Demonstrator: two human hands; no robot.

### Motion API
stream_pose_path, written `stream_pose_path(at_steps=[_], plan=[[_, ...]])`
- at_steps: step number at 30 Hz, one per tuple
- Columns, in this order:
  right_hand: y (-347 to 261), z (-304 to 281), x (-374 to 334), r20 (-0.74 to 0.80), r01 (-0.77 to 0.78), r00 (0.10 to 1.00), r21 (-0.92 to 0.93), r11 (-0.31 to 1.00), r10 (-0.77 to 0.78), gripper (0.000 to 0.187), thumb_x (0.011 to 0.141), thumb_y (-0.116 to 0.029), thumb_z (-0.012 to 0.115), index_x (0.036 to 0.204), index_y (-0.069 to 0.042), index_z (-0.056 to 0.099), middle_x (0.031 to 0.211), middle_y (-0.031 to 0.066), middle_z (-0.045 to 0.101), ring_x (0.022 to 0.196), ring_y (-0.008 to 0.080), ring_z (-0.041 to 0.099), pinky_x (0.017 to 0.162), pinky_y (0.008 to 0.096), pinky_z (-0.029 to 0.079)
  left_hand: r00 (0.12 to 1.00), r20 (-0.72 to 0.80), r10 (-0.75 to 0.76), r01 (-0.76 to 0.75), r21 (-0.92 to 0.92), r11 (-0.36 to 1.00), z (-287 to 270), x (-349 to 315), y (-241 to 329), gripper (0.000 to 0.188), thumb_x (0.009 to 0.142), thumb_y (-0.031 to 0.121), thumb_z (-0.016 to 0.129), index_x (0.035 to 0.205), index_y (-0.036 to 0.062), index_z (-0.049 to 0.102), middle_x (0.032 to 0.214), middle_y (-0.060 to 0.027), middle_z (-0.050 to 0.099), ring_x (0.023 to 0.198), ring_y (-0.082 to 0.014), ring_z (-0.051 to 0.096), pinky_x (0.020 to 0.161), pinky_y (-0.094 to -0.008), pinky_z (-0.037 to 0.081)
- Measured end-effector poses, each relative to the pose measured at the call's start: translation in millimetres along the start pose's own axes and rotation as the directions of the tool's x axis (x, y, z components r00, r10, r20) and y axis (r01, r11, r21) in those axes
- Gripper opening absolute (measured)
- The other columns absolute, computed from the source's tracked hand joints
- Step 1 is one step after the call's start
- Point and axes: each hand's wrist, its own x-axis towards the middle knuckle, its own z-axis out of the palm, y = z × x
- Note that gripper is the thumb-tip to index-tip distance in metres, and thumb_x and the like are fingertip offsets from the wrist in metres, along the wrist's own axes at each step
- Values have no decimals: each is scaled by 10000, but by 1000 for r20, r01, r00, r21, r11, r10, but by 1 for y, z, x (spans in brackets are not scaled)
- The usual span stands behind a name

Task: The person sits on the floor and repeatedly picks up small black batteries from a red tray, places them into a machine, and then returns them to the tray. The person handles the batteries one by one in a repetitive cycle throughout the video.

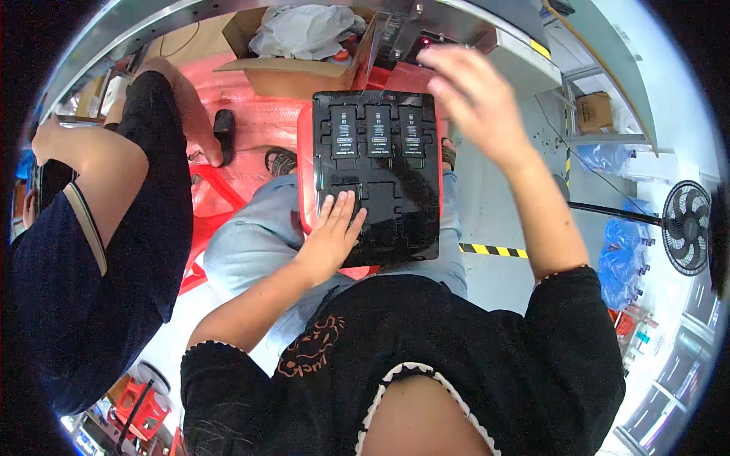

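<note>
Black tray point(418, 220) over the lap point(247, 243), three packs point(378, 137) in its far row

Most elbow room is over the floor point(494, 205) to the right; a carton point(296, 78) shows just past the far edge, a co-worker point(99, 304) on the left. Left hand point(331, 235) lies open on the tray's near-left part (can't tell what's under the fingertips). Right hand point(471, 95), loosely open by the far-right corner, is too blurred to say if it's holding anything.

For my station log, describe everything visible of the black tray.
The black tray is a glossy, plastic-looking rectangle with molded pockets, lying roughly flat on a red support between the person's legs. Three flat black packs with white print sit in its far row. The left hand rests on its near-left part.
</note>
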Motion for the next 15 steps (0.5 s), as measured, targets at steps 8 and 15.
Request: stream_pose_path(at_steps=[8, 15], plan=[[93, -51, 108, -223, -178, 969, -320, 931, 108, 501, 787, -127, 670, 1266, -60, 538, 1260, 149, 519, 1169, 273, 503, 998, 362, 411, 995, -34, 89, -95, -235, 967, 6, -4, -8, 556, 876, 94, 491, 1401, -35, 363, 1498, -319, 216, 1416, -453, 202, 1159, -527, 186], [177, -66, 205, 354, -499, 735, -296, 815, 578, 878, 682, -205, 772, 1426, -1, 353, 1397, 236, 436, 1280, 338, 438, 1079, 389, 357, 994, -110, 19, -51, -303, 952, -71, 22, 4, 501, 841, 93, 609, 1329, 73, 496, 1465, -310, 286, 1372, -457, 293, 1111, -589, 225]])
